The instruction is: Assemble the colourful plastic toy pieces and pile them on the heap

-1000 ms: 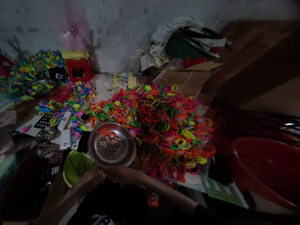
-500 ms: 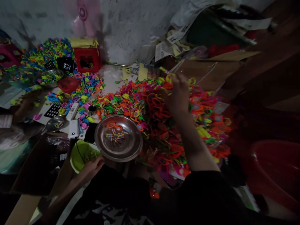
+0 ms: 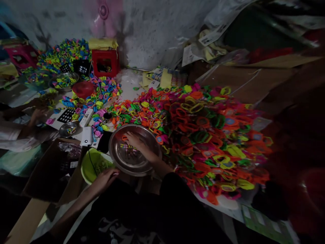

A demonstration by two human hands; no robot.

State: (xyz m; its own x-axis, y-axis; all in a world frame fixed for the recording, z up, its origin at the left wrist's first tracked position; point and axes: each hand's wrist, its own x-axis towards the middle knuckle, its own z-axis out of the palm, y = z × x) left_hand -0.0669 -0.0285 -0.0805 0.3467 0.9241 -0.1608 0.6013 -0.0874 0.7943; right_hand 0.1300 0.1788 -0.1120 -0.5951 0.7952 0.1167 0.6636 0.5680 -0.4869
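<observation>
My right hand [image 3: 135, 141] is inside a round metal basin [image 3: 119, 164], its fingers closed at an orange toy watch [image 3: 124, 138] near the far left of the bowl. Below my fingers lies a small cluster of striped, multicoloured sticks [image 3: 130, 151], partly covered by the hand. My left hand [image 3: 106, 178] rests low by my lap, beside the basin's left front and a lime-green bowl [image 3: 85, 169]. Its fingers are curled together at the tips; what they hold, if anything, is too small and dark to make out.
A large heap of bright toy watches [image 3: 203, 135] covers the right side. To the left stand a power strip [image 3: 86, 117], a white box [image 3: 86, 136], a small metal pan [image 3: 68, 129] and a red stool [image 3: 105, 64]. A co-worker's hand [image 3: 38, 115] shows at far left.
My right hand has come from above the heap, leftward and down into the metal basin. The left hand stays near the lime-green bowl. The view has shifted somewhat to the right.
</observation>
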